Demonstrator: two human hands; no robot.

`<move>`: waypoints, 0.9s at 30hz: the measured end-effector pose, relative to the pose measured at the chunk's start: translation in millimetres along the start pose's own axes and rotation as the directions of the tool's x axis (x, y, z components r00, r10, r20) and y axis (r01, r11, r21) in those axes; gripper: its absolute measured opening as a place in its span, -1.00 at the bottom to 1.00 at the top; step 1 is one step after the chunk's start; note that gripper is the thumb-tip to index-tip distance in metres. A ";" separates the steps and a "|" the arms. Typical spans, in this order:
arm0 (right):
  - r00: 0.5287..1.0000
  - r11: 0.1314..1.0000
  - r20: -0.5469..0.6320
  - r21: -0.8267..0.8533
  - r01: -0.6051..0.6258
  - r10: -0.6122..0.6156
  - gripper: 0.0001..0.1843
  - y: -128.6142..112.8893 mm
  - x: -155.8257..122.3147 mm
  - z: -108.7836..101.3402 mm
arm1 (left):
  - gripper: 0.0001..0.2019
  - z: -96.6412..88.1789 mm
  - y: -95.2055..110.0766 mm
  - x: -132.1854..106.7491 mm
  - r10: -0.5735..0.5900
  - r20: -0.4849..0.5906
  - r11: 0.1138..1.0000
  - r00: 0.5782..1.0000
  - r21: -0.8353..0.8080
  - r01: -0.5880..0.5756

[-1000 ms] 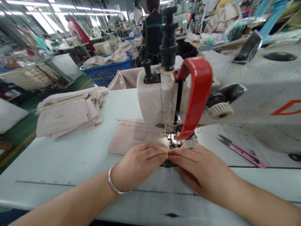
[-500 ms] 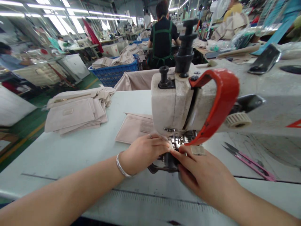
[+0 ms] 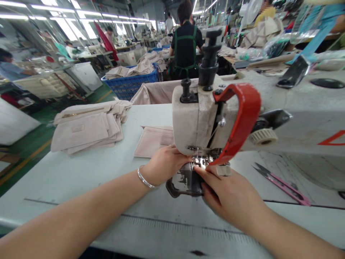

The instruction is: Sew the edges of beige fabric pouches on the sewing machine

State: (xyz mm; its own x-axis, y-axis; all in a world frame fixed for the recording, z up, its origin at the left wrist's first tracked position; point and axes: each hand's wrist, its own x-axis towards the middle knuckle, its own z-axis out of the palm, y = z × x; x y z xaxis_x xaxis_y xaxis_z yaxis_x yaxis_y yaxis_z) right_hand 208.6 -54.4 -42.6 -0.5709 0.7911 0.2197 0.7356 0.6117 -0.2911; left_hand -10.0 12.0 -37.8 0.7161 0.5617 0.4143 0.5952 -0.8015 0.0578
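A beige fabric piece [image 3: 151, 141] lies flat under the head of a white sewing machine [image 3: 199, 118] with a red guard [image 3: 241, 118]. My left hand [image 3: 164, 163], a silver bangle on its wrist, rests with curled fingers on the near edge of the fabric just left of the presser foot [image 3: 201, 162]. My right hand [image 3: 229, 196] lies palm down on the dark needle plate [image 3: 183, 181], its fingertips pressed together at the foot. What the fingertips pinch is hidden.
A stack of beige fabric pieces [image 3: 86, 129] sits at the table's left. Pink thread snips [image 3: 283, 185] lie at the right. Behind the table stand a blue basket [image 3: 132, 81] of fabric and a person in a black top [image 3: 185, 43] with their back turned.
The fabric has travelled away from me under the foot, uncovering the dark needle plate. Both hands have followed it closer to the machine head.
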 end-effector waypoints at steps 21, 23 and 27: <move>0.999 1.000 -0.044 0.009 0.024 -0.024 -0.62 -3.0 -3.3 -0.4 | -0.52 -43.5 17.2 1.1 -0.047 0.412 0.998 0.910 -0.027 0.063; 0.993 0.994 -0.044 0.018 0.109 -0.108 -0.58 -4.9 -3.4 -1.2 | -0.52 -53.5 18.2 4.3 -0.080 0.479 0.982 0.874 -0.114 0.152; 0.972 0.972 0.032 0.038 0.233 -0.235 -0.46 -9.6 -4.7 -1.8 | -0.57 -62.9 28.5 12.7 -0.093 0.550 0.911 0.830 -0.290 0.294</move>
State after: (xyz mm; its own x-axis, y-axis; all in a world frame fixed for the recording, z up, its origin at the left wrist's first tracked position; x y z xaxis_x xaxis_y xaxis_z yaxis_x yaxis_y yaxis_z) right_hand 204.8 -64.0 -39.2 -0.7389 0.6249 0.2520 0.5676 0.7788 -0.2668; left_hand -6.9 -16.6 26.2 0.7394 0.6536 -0.1616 0.6473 -0.6240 0.4378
